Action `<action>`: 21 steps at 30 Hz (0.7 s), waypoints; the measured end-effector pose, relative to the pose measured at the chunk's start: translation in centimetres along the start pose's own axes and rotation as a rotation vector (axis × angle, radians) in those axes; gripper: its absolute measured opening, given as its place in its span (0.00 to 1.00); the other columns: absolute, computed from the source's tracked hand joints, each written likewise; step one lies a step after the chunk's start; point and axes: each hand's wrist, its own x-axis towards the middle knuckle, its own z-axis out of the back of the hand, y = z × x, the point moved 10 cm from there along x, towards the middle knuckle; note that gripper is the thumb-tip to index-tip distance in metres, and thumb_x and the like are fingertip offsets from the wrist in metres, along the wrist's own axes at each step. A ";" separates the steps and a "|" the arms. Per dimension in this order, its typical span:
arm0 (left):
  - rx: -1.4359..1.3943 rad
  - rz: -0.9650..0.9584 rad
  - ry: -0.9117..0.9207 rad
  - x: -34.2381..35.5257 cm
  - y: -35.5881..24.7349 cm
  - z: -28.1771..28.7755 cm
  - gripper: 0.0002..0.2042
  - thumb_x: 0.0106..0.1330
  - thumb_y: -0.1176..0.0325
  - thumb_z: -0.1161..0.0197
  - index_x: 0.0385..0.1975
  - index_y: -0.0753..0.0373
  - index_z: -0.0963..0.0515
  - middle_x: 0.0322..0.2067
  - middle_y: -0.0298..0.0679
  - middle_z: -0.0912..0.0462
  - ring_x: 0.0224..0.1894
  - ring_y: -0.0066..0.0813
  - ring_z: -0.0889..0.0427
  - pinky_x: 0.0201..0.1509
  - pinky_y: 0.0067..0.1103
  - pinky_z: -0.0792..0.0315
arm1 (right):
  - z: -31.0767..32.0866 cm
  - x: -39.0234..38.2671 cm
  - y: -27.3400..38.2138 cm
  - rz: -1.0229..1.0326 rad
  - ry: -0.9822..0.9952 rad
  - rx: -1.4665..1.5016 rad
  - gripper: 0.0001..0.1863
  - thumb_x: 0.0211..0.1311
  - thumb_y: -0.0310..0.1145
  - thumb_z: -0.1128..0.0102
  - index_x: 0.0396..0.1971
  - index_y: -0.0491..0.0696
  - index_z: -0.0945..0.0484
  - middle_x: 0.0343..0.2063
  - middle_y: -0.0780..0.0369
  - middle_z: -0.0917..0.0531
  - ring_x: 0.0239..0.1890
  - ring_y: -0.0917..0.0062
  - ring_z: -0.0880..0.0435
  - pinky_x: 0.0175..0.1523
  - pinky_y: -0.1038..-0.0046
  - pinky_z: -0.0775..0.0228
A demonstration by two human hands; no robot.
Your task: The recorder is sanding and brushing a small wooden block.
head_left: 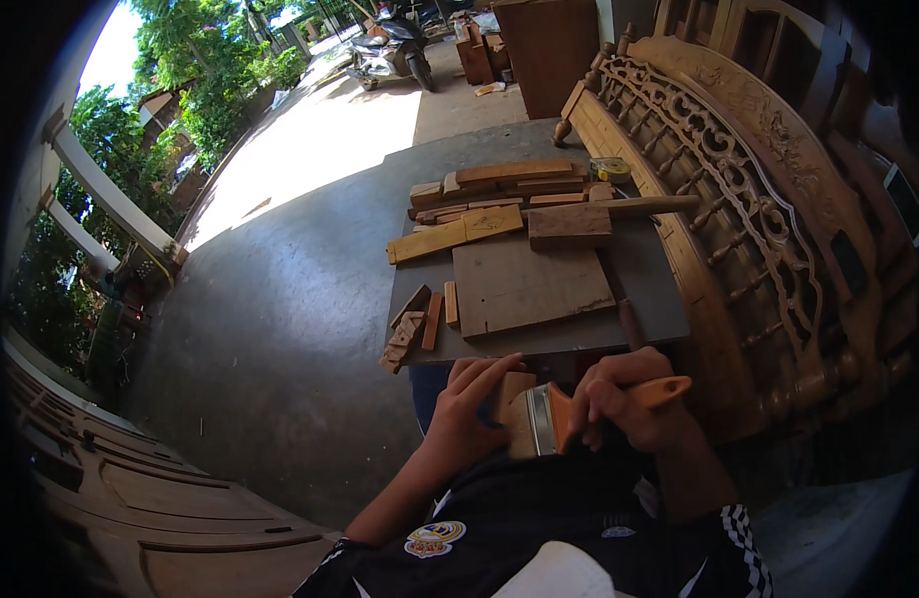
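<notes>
A wide paintbrush (547,419) with an orange handle and a metal band is in my right hand (629,399), whose fingers wrap round the handle. Its light bristles point left toward a small wooden block (513,387). My left hand (467,404) grips that block, with fingers along its far side. The bristles overlap the block's near part; whether they touch cannot be told. Both hands are close to my body, just short of the table's near edge. Beyond them a flat wooden board (529,284) lies on the dark table (664,299).
On the table lie a wooden mallet (569,227), a chisel-like tool (630,324), a yellow tape measure (611,169), a long yellowish wood piece (455,234) and several small offcuts (433,321). Carved wooden furniture panels (729,149) lean at the right. A motorbike (395,50) stands far back.
</notes>
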 end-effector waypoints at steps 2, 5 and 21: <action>0.006 0.007 -0.018 -0.1 0.1 0.2 0.43 0.39 0.69 0.16 0.63 0.60 0.25 0.52 0.42 0.19 0.55 0.43 0.24 0.60 0.34 0.26 | 1.5 0.1 -0.3 0.014 -0.149 -0.028 0.19 0.75 0.37 0.47 0.23 0.41 0.29 0.24 0.52 0.16 0.19 0.76 0.17 0.22 0.77 0.22; -0.003 0.014 -0.011 -0.3 0.2 0.2 0.43 0.40 0.71 0.18 0.64 0.60 0.26 0.53 0.42 0.19 0.55 0.43 0.24 0.61 0.34 0.26 | 3.2 -0.4 -0.3 0.019 -0.319 -0.080 0.17 0.76 0.36 0.49 0.28 0.41 0.23 0.23 0.59 0.16 0.21 0.81 0.16 0.26 0.80 0.21; -0.198 0.075 0.057 -0.4 0.8 0.5 0.38 0.43 0.81 0.29 0.63 0.65 0.25 0.48 0.42 0.20 0.50 0.32 0.19 0.58 0.24 0.27 | 5.1 -2.0 -0.5 0.147 -0.416 0.085 0.19 0.77 0.39 0.52 0.25 0.43 0.30 0.25 0.54 0.18 0.18 0.79 0.22 0.21 0.79 0.27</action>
